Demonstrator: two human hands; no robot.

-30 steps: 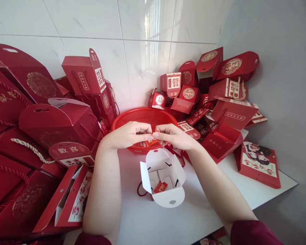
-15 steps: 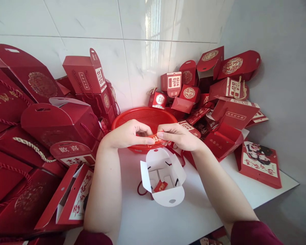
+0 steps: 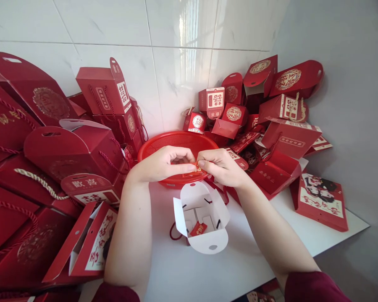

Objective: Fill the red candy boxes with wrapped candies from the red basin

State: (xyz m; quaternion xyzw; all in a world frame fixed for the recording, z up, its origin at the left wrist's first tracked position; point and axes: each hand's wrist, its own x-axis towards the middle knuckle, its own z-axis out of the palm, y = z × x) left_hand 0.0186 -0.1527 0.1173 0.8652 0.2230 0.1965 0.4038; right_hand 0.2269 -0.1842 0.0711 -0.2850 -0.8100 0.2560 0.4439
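Observation:
Between my fingertips is a small red packet with gold lettering (image 3: 199,169); most of it is covered by the fingers. My left hand (image 3: 168,165) pinches it from the left, thumb in front. From the other side my right hand (image 3: 222,167) grips it, fingers curled. Both hands hover over the front rim of a red plastic basket (image 3: 146,147). Nearer to me stands an open gift box (image 3: 212,244), white inside, its flaps spread outward. Inside the box lies another red packet (image 3: 198,228) with gold characters.
Red gift boxes (image 3: 69,144) with rope handles are stacked on the left, beside my left forearm. More boxes (image 3: 272,172) lie heaped to the right. A tiled wall (image 3: 176,84) closes off the back. The white table (image 3: 182,277) has its edge at right.
My hands have come closer together, and my fingers now cover more of the packet. The open box and the basket have stayed in place.

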